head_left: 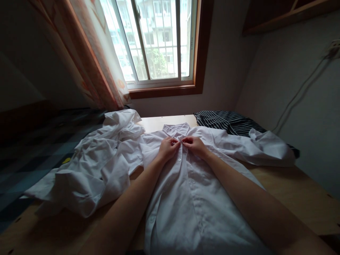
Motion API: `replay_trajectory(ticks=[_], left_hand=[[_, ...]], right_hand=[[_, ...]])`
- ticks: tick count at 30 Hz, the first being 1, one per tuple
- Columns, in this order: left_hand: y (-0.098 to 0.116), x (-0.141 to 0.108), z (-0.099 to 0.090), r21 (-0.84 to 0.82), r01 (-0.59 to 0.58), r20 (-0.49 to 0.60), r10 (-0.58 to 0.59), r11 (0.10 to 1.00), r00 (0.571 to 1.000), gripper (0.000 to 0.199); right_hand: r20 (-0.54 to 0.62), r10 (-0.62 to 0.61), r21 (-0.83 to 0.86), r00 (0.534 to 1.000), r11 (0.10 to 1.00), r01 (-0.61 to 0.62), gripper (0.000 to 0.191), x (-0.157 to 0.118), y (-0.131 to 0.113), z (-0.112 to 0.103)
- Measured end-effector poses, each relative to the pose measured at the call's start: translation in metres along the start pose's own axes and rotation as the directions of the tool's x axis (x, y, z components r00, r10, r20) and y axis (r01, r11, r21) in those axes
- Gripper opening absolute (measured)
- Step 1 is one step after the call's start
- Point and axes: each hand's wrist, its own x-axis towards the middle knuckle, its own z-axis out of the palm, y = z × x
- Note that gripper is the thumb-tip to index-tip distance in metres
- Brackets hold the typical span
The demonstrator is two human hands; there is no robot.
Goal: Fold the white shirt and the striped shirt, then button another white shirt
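A white button-up shirt lies front side up, its collar toward the window. Just below the collar, my left hand pinches the left front edge of the shirt. Close beside it, my right hand pinches the facing front edge. The fingertips of both hands nearly meet at the upper placket. A button shows just below them, and lower down the two front edges lie apart. Whatever small part sits between the fingertips is hidden.
Another crumpled white garment lies to the left, partly over a dark checked cloth. A black striped garment is at the back right of the wooden table. Beyond are a window and a curtain.
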Motion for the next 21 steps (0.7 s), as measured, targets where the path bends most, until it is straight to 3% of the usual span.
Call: replay_trajectory(ticks=[6,21], left_hand=[[-0.003,0.001,0.002,-0.013,-0.033,0.016,0.033,0.999,0.999,0.012],[-0.001,0.000,0.001,0.013,-0.066,0.047,0.065,0.998,0.997,0.008]], right_hand=[[0.097,0.062,0.010,0.993,0.998,-0.064,0.024,0.000,-0.006,-0.006],[-0.025,0.078,-0.015,0.997,0.997,-0.079,0.013,0.001,-0.001,0.006]])
